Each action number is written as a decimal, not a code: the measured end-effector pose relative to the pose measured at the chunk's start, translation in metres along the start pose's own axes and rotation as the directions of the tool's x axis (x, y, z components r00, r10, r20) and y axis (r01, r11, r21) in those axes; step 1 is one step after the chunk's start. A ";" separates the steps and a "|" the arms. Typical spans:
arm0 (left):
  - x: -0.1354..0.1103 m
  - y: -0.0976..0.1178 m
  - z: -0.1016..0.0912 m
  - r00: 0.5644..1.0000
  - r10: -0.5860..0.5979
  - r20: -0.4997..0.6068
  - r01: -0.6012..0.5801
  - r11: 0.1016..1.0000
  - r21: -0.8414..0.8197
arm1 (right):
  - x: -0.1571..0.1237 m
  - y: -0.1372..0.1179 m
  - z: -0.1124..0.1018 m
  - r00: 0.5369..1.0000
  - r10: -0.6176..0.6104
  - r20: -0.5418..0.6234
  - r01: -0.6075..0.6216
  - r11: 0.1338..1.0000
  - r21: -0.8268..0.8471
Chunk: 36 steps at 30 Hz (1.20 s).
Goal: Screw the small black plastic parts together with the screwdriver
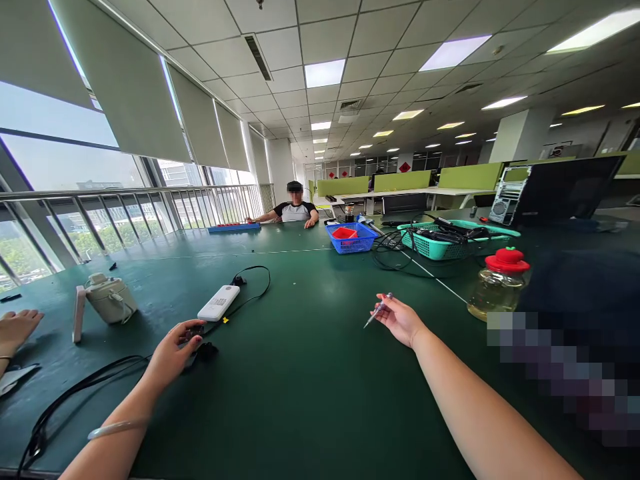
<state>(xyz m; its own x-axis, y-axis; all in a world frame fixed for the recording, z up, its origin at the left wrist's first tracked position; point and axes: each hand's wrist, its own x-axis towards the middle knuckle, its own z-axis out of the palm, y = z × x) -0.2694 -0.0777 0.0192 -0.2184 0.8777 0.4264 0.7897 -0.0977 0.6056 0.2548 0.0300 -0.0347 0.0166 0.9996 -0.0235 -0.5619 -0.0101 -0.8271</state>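
While you looked down from the head camera, your left hand [173,350] lay on the green table [310,387], fingers curled down over a small dark part [195,331] and pinching it against the surface. What that part was, the view did not show. A second black piece [207,351] sat just beside your fingertips, and the white power bank [219,303] lay just past them, its black cable [253,288] looping away behind. A clear bangle [117,427] circled your left wrist, with a black strap [75,393] trailing along the table next to your forearm.

Your right hand [400,321] hovered well apart from the left, thumb and fingers closed on a slim tool [377,311] — tip pointing down and left, just above the table.

To your right stood a glass jar [499,287] with a red lid. Farther back sat a blue basket [351,239] and a teal basket [434,247] full of dark cables. On the left stood a cream pouch [110,299] — and at the very edge, another person's hand [17,327] rested flat. A seated person [295,208] was at the far end, beside a blue tray [234,227].
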 end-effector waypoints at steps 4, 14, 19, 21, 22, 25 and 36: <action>-0.006 -0.004 0.003 0.996 -0.093 0.008 0.094 0.989 -0.118 | -0.002 -0.002 0.003 0.999 0.023 -0.037 -0.023 1.000 0.017; -0.009 -0.008 0.006 0.995 -0.015 0.100 0.026 0.993 -0.118 | -0.010 -0.004 0.007 0.997 0.057 -0.044 -0.055 0.997 0.048; -0.006 -0.026 0.008 0.995 0.081 0.056 -0.083 0.996 0.021 | -0.013 -0.006 0.010 0.997 0.058 -0.055 -0.056 0.998 0.035; -0.005 -0.030 0.009 0.994 0.092 0.067 -0.095 0.994 0.055 | -0.013 -0.007 0.011 0.997 0.059 -0.058 -0.056 0.998 0.036; -0.005 -0.032 0.009 0.992 0.098 0.077 -0.103 0.992 0.067 | -0.014 -0.007 0.011 0.996 0.060 -0.060 -0.058 0.998 0.040; -0.004 -0.034 0.009 0.985 0.122 0.120 -0.133 0.987 0.094 | -0.014 -0.007 0.011 0.996 0.063 -0.065 -0.060 0.997 0.048; -0.002 -0.037 0.011 0.969 0.146 0.200 -0.186 0.963 0.197 | -0.011 -0.004 0.009 0.998 0.049 -0.028 -0.048 0.998 0.048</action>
<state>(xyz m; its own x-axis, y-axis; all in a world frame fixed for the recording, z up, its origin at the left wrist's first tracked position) -0.2918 -0.0711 -0.0112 0.0186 0.9301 0.3669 0.9137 -0.1648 0.3714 0.2493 0.0198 -0.0262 0.0119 0.9968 -0.0795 -0.6010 -0.0564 -0.7973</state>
